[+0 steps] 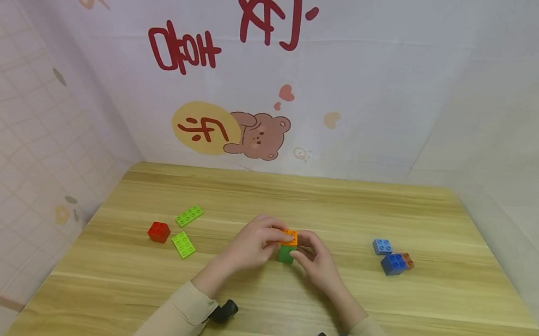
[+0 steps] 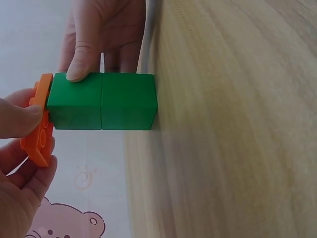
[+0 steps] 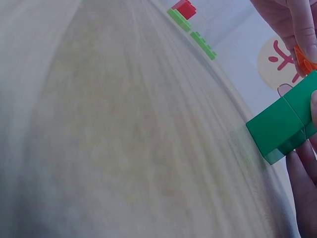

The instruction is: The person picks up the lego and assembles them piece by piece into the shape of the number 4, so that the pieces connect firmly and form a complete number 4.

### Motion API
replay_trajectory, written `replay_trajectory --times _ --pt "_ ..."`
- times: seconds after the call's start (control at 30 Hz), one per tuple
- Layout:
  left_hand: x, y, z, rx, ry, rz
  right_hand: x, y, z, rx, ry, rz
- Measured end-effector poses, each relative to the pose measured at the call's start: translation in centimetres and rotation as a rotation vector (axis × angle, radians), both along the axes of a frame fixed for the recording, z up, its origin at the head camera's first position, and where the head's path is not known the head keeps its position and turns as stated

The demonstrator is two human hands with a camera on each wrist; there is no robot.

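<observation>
Head view: high, forward-down. Wrist views: close, forward, sharing green bricks.

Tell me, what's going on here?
A person's left grip pinches an orange toy plate at the top of two stacked green bricks, while the right grip holds those bricks. Whether the plate is fully seated is unclear. On the table, a red brick and two lime plates lie left, blue bricks right.

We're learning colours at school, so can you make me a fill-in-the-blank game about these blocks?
1. The flat piece pinched by the left grip is ____.
2. The two stacked bricks held by the right grip are ____.
3. Beside two flat lime pieces lies one ____ cube-like brick.

Missing words: orange, green, red.
</observation>
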State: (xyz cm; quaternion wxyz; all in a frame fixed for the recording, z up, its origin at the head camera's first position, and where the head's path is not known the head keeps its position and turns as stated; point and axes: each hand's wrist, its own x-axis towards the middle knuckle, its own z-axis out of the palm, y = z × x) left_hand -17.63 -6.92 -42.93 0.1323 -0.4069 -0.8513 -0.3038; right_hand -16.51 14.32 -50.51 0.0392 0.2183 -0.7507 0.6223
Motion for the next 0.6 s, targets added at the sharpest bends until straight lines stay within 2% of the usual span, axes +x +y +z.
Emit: replay_trajectory --times 0.4,0.6 --pt "0.07 0.08 0.25 -0.009 -0.05 0.016 0.03 -0.05 0.09 -0.013 0.015 -0.003" --pt "-0.07 0.14 -0.13 -0.006 -0.03 0.013 -0.04 -0.16 0.01 0.009 0.03 -0.006"
